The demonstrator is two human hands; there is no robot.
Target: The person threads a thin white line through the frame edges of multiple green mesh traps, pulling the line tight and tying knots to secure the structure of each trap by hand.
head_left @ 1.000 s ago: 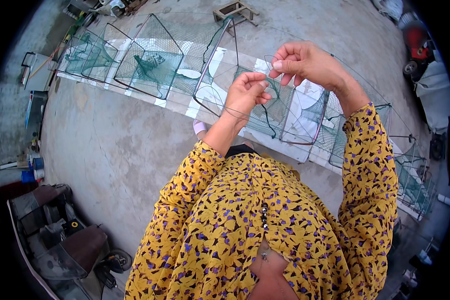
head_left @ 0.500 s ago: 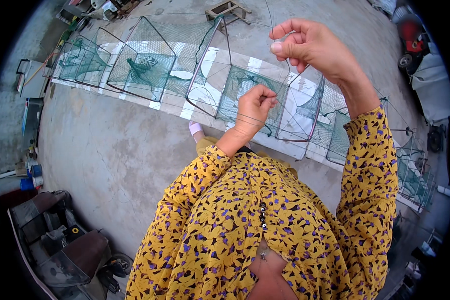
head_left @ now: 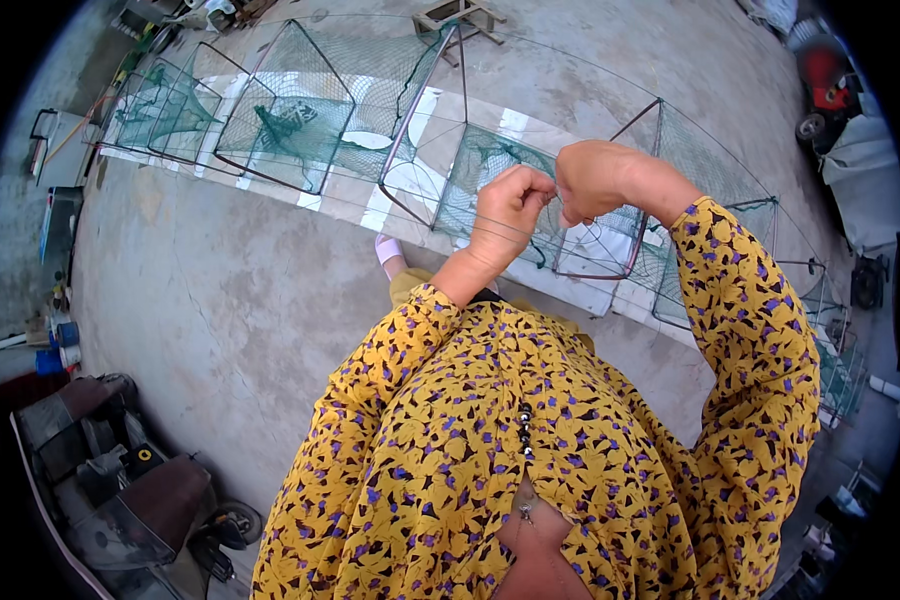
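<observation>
My left hand is pinched on a thin cord over a long folding net trap of green mesh and dark square metal frames. My right hand is beside it, fingers curled down almost onto the left fingertips; it appears to grip the same cord, partly hidden by the fingers. The trap lies stretched from left to right across a long pale strip of patched sheets on the concrete, with mesh and fine lines passing under both hands.
A wooden stool stands beyond the trap. A vehicle with brown seats is at lower left. A red wheeled machine and a grey covered bulk line the right edge. Blue containers sit by the left wall.
My right hand first rose, drawing the cord up, then came down beside my left hand. My left hand shifted slightly toward me and stayed pinched.
</observation>
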